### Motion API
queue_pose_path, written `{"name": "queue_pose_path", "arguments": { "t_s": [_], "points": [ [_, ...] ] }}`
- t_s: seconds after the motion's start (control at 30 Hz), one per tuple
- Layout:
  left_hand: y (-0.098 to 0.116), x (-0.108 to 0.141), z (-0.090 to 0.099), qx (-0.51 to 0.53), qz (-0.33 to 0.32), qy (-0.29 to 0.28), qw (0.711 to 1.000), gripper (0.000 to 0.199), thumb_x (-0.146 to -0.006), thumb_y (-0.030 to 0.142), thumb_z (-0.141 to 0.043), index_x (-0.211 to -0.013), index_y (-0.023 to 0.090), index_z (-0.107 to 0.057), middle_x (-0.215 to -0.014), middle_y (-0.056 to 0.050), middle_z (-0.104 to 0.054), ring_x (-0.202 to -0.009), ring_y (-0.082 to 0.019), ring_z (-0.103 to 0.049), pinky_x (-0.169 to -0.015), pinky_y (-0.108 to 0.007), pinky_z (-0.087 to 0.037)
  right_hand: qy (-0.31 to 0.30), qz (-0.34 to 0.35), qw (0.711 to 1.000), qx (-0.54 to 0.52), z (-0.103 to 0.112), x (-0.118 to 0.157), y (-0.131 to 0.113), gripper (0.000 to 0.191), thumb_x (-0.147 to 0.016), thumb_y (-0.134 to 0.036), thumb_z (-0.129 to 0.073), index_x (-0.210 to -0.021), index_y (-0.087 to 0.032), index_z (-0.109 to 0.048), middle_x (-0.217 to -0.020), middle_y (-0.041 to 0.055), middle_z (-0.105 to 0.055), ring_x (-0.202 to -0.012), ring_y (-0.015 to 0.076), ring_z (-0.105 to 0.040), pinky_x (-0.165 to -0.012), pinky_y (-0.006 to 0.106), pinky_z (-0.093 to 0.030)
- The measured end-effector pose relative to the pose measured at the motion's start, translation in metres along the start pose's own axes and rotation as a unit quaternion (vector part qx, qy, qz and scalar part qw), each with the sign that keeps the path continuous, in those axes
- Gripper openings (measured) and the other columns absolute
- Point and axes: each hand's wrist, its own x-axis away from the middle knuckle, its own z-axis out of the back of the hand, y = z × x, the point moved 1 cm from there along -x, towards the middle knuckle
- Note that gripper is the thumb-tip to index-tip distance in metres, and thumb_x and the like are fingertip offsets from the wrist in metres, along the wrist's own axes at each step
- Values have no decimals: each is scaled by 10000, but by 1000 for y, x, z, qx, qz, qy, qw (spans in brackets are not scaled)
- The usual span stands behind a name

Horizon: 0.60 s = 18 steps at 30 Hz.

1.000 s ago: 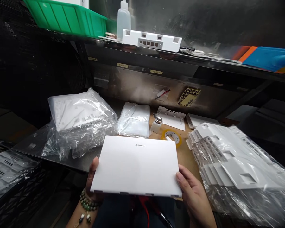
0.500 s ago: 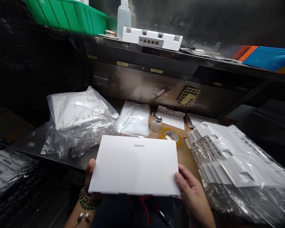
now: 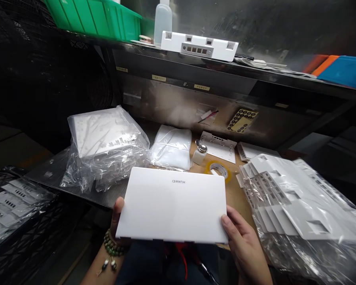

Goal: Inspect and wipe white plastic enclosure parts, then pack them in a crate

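Note:
A white plastic cover with HUAWEI printed upside down near its far edge is held up in front of me, its smooth face towards the camera. My left hand grips its left edge, thumb showing at the side, other fingers mostly hidden; a green bead bracelet is on that wrist. On the opposite edge, my right hand pinches with the thumb on the face and fingers behind. Just beyond the cover lie a roll of yellow tape and a small dispenser bottle with a metal top.
Bagged white covers are piled at left, with a stack of clear plastic bags beside them. More covers in plastic fill the right. A shelf above bears a green bin, a bottle and a white housing.
The whole scene has shifted slightly to the right in view, as the camera turned a little left. Both hands keep their hold on the cover, which stays at much the same angle.

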Motion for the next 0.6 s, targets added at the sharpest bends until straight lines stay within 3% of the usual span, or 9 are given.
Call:
{"name": "queue_pose_path", "arguments": {
  "t_s": [0.13,0.33,0.47,0.6],
  "points": [
    [0,1,1,-32,-9,31,999,700,-1002,635,-234,-1513,220,-473,-1561,-50,-478,-1472,-293,-391,-1244,-445,-251,5,-8,1000,6,2,0,4,498,-827,-510,-754,-1261,-266,-716,-1256,113,-722,-1117,299,-684,-911,361,-589],
    [1,-5,-4,-37,-8,36,999,640,-1018,587,-293,-1494,212,-499,-1525,-53,-528,-1482,-281,-371,-1255,-434,-222,27,-33,999,4,4,-1,8,493,-827,-506,-760,-1250,-256,-712,-1276,103,-712,-1170,291,-656,-929,338,-572],
    [0,-5,-3,-66,-1,105,992,640,-999,635,-306,-1434,244,-566,-1491,-57,-572,-1509,-302,-308,-1265,-496,-169,35,-39,999,9,6,-3,11,505,-832,-490,-764,-1285,-278,-691,-1271,76,-715,-1245,281,-615,-978,326,-542],
    [1,-4,-2,-88,12,179,980,730,-963,689,-328,-1449,185,-535,-1485,-96,-574,-1529,-330,-240,-1265,-532,-163,33,-33,999,14,7,-4,13,532,-852,-474,-749,-1341,-286,-659,-1296,75,-703,-1230,281,-625,-963,332,-553]
  ]
}}
